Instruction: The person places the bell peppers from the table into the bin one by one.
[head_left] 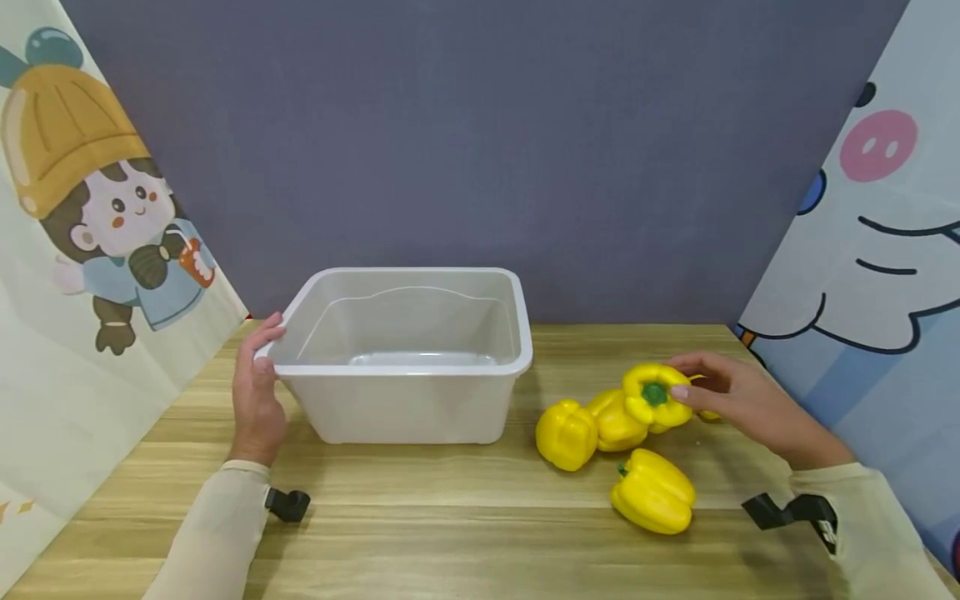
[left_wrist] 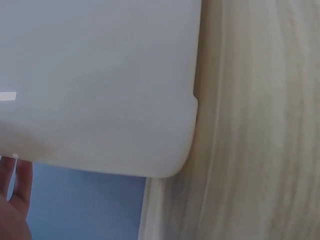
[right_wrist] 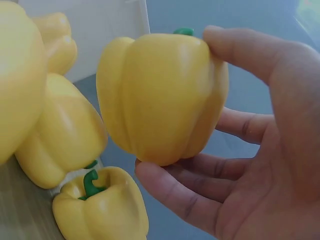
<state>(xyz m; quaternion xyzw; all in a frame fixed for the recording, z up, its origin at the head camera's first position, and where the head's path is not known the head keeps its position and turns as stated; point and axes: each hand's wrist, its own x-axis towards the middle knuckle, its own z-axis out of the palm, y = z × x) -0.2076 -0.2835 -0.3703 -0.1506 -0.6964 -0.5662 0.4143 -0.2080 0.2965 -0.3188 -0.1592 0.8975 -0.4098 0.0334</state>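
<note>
A white plastic bin (head_left: 405, 370) stands on the table, left of centre in the head view. My left hand (head_left: 257, 408) grips its left rim, and in the left wrist view a few fingers (left_wrist: 21, 185) show beside the bin wall (left_wrist: 100, 75). At the right, my right hand (head_left: 750, 404) holds a yellow bell pepper (head_left: 637, 390) between thumb and fingers, its green stem facing me. The right wrist view shows this pepper (right_wrist: 160, 95) raised above a second bell pepper (right_wrist: 105, 210). Other yellow bell peppers (head_left: 567, 435) lie to its left and below.
One bell pepper (head_left: 656, 492) lies on its side nearer me. Another (head_left: 708, 414) is mostly hidden behind my right hand. A grey-blue panel (head_left: 480, 150) closes off the back of the wooden table (head_left: 420, 533), with printed sheets (head_left: 885, 292) at both sides.
</note>
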